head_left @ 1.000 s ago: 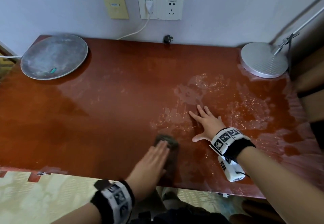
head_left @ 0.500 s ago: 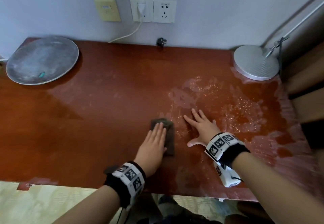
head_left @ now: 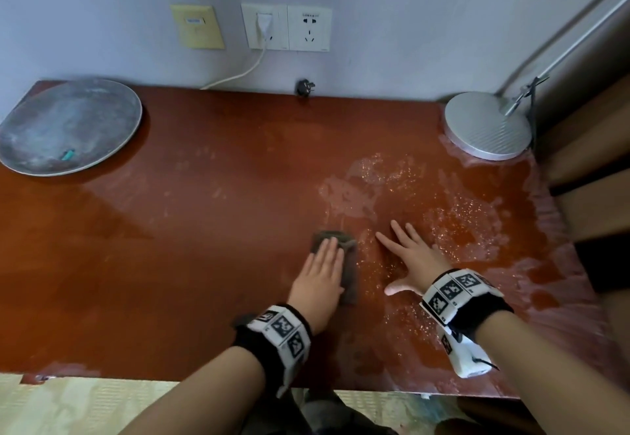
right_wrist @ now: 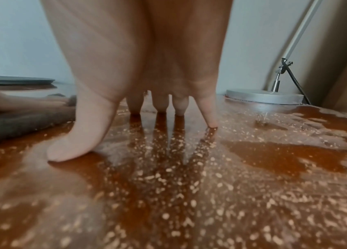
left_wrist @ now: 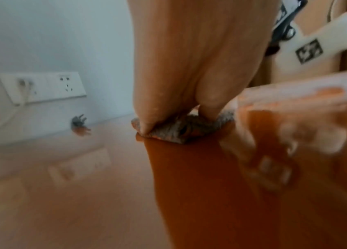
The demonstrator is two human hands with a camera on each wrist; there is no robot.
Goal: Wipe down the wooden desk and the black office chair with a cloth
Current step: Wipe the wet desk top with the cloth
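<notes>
Probably a home study, wooden desk, lamp, wall sockets

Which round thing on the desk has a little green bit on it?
The dusty grey round tray at the left; the silver lamp base at the right has none.

Soft daylight, glare on the desk, left wrist view blurred

Counts: 1 desk, 1 cloth at frame centre, 2 hands – left hand, right hand. 1 round tray upper left, 1 lamp base upper right. 2 wall sockets top centre, 1 yellow plate, 1 loose plug.
</notes>
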